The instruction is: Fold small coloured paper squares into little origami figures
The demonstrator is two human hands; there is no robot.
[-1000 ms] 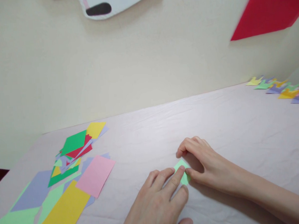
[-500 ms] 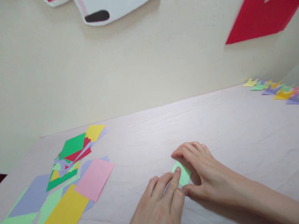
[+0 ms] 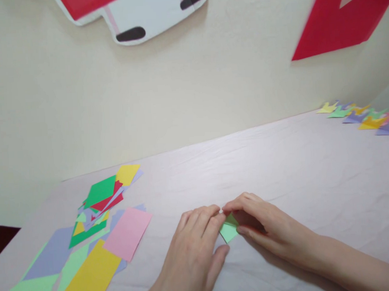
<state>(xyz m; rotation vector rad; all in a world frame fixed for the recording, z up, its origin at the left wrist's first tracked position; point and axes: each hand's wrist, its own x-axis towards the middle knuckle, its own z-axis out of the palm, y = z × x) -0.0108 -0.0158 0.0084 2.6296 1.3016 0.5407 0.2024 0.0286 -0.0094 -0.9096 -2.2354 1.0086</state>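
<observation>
A small light green piece of paper (image 3: pixel 229 234) lies on the cloth between my hands, with a darker, shaded part raised along its upper side. My right hand (image 3: pixel 262 222) curves round the paper's right side; its fingers touch the upper corner and its thumb the right edge. My left hand (image 3: pixel 195 243) holds the left side with its fingers close together and bent, the tips near those of the right hand. The left thumb lies apart, just below the paper's lower corner. Part of the paper is hidden under the fingers.
On the left lie loose coloured sheets, among them a pink sheet (image 3: pixel 129 233), a yellow sheet (image 3: pixel 92 274) and a green sheet (image 3: pixel 101 191). Small crown-shaped paper pieces (image 3: pixel 371 122) stand at the far right. A wall (image 3: pixel 211 88) borders the cloth-covered table (image 3: pixel 280 167).
My left hand has shifted left and up, its index finger leaving the middle of the paper for the left edge. The right fingers have drawn in, and the paper's upper part now looks raised.
</observation>
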